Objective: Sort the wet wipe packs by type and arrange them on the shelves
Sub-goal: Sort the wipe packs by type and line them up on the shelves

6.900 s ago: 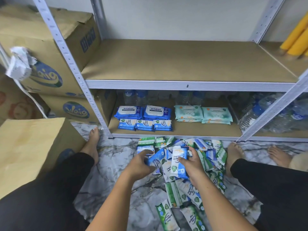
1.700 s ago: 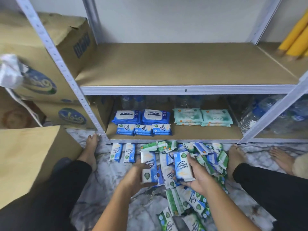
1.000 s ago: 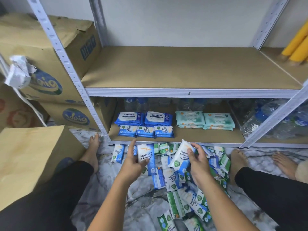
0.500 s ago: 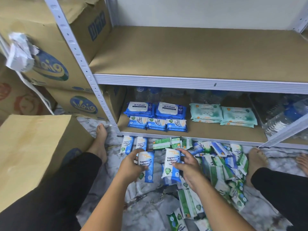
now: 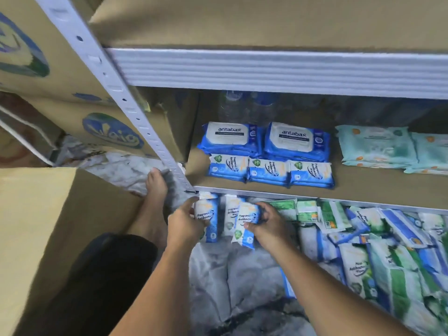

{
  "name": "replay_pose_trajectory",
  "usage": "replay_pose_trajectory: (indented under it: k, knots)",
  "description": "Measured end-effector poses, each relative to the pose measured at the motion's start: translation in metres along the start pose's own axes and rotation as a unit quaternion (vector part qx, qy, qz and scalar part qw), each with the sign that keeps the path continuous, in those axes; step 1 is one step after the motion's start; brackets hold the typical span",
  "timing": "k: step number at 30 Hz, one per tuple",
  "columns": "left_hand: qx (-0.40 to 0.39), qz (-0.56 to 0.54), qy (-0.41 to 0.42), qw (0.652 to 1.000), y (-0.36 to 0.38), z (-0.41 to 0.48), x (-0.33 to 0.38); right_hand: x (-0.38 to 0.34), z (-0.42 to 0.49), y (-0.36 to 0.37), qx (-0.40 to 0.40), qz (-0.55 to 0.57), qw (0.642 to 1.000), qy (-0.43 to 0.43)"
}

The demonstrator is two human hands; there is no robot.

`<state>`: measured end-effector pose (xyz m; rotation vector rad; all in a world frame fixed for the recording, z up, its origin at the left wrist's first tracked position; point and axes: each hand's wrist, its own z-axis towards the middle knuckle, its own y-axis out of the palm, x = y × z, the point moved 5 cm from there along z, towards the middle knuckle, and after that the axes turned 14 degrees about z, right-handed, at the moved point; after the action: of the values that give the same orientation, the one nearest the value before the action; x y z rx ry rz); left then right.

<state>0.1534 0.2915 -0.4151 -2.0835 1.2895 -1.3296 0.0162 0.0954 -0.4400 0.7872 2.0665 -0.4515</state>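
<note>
Gripping flat glossy blue-white pack (image 5: pixel 210 215) in left hand (image 5: pixel 185 225); pinching second pack (image 5: pixel 245 230) in right hand (image 5: pixel 271 226). Just beyond both: ridged metal shelf lip (image 5: pixel 303 195). Right of right hand: crinkly loose pile (image 5: pixel 368 258). Nearer than hands: open marbled floor (image 5: pixel 232 280).

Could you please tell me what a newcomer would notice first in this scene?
The left hand grips a first blue pack and the right hand a second blue pack, low in front of the lower shelf. To the right, a jumbled pile of packs covers the floor; antabax packs sit neatly on that shelf.
</note>
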Motion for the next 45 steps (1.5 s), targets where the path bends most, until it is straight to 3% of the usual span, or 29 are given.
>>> replay_pose_trajectory:
  k: [6,13,20,25,28,31,33,36,41,45]
  knots:
    - [0.0,0.044,0.012,0.999,0.008,0.052,-0.006,0.029,0.047,0.041,0.015,-0.022,1.0,0.006]
    - [0.015,0.075,0.024,0.997,0.015,0.056,-0.008,0.025,0.031,0.056,0.071,-0.212,0.966,-0.132]
    - [0.069,0.1,0.035,0.992,0.017,0.043,-0.001,0.019,0.024,0.061,0.083,-0.242,0.95,-0.177]
    - [0.167,0.163,0.062,0.97,0.018,0.023,0.014,0.008,0.017,0.048,0.072,-0.247,0.953,-0.163]
    - [0.171,0.123,0.101,0.972,0.03,0.003,0.029,-0.001,0.001,0.018,0.079,-0.227,0.956,-0.17]
    - [0.136,0.099,0.132,0.977,0.049,-0.02,0.042,-0.004,-0.034,-0.029,0.081,-0.197,0.954,-0.21]
    - [0.069,0.073,0.127,0.987,0.067,-0.039,0.045,-0.003,-0.062,-0.069,0.103,-0.196,0.945,-0.239]
    - [-0.015,0.07,0.114,0.991,0.09,-0.077,0.045,0.008,-0.101,-0.137,0.157,-0.217,0.941,-0.208]
    - [-0.144,0.028,0.006,0.989,0.131,-0.136,0.01,0.034,-0.132,-0.216,0.159,-0.23,0.957,-0.076]
    - [-0.168,-0.042,-0.081,0.982,0.16,-0.162,-0.027,0.034,-0.134,-0.224,0.123,-0.237,0.961,-0.074]
